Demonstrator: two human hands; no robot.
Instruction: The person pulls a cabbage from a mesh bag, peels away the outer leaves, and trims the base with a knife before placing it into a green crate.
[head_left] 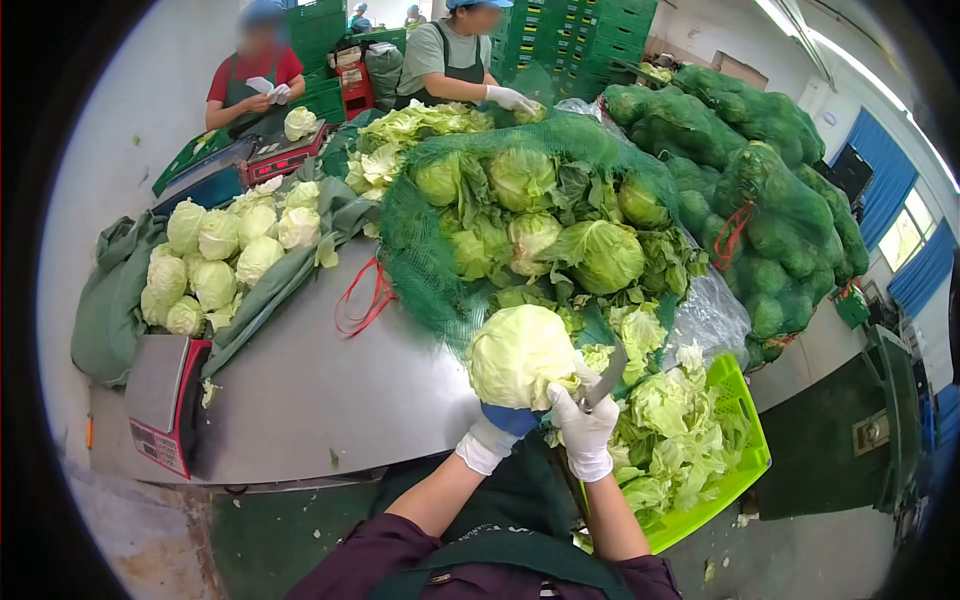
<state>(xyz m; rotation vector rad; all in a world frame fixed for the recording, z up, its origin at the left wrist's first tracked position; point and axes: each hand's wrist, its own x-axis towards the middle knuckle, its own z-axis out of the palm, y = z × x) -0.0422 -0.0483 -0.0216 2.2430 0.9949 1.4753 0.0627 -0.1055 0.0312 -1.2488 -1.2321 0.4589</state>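
A pale green cabbage (522, 355) rests in my left hand (503, 425), which wears a blue and white glove and supports it from below. My right hand (586, 425), in a white glove, grips a knife (608, 375) whose curved blade points up beside the cabbage's right side. The right fingers and thumb are close to the cabbage's lower right edge. Just beyond lies an open green mesh bag (425, 255) full of untrimmed cabbages (600, 255). A bright green crate (745, 420) of loose cabbage leaves (670, 430) stands to my right.
Trimmed cabbages (215, 240) sit on dark cloth at left, behind a red-edged scale (165, 400) on the steel table (320, 360). Filled mesh bags (770, 230) are stacked at right, near a dark green bin (840, 430). Two co-workers (440, 60) stand across the table.
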